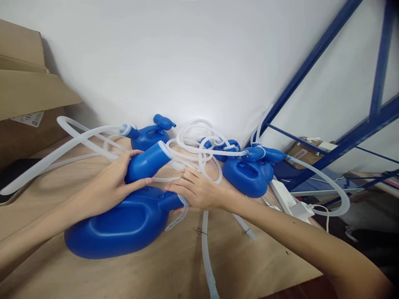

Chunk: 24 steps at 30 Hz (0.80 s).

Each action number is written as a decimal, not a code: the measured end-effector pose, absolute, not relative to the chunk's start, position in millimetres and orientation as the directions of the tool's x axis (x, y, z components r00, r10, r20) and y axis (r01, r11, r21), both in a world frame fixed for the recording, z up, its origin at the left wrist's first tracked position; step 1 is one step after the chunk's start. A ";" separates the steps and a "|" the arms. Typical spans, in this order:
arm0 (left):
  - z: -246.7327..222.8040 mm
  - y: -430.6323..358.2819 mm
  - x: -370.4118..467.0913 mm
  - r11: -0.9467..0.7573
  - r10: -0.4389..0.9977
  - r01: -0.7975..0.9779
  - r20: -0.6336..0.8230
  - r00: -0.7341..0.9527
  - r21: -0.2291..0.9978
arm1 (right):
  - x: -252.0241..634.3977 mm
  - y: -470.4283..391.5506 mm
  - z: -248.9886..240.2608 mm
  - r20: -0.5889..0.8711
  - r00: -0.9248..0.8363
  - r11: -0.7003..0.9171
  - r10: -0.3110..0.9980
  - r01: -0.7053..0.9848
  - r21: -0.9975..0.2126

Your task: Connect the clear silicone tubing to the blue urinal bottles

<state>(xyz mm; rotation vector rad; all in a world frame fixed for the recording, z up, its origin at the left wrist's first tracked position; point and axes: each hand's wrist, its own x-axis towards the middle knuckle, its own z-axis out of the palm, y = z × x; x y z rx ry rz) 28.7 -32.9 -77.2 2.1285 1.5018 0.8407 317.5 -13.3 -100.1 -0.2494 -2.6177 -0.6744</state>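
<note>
A large blue plastic urinal bottle [118, 232] with a moulded handle recess lies on the table in front of me. My left hand [120, 176] is wrapped around a blue funnel piece [148, 162] with a white rim, just above the bottle; its thumb lies along the bottle's top. My right hand [199, 189] grips the bottle neck [170, 202] at its mouth, hiding most of the end. From under its fingers a translucent strap [177, 218] hangs down. Behind the hands lie coiled translucent hoses [199, 128].
More blue bottles stand behind, one at back left [145, 139] and one at right [246, 178]. A cardboard box [28, 91] is at left, partly over a dark flat object [12, 193]. A white power strip [282, 195] and blue metal rack [311, 54] are at right.
</note>
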 end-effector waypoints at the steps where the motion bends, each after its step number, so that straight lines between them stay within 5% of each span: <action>1: -80.8 -36.2 24.2 -0.346 0.938 0.700 0.258 0.233 0.625 | 317.9 -12.3 -99.8 0.417 -0.907 0.869 0.064 0.256 0.423; 6: -94.3 -48.4 14.5 -0.383 0.915 0.693 0.352 0.195 0.611 | 317.9 -1.5 -94.6 0.320 -0.947 0.885 -0.001 0.148 0.441; 16: -98.6 -48.6 15.0 -0.310 0.945 0.662 0.298 0.136 0.682 | 300.1 48.2 -66.4 -0.028 -0.794 0.602 -0.607 -0.483 0.636; 24: -104.4 -46.1 19.9 -0.361 0.908 0.710 0.400 0.120 0.605 | 307.5 42.8 -105.0 0.336 -0.797 0.770 -0.501 -0.234 0.594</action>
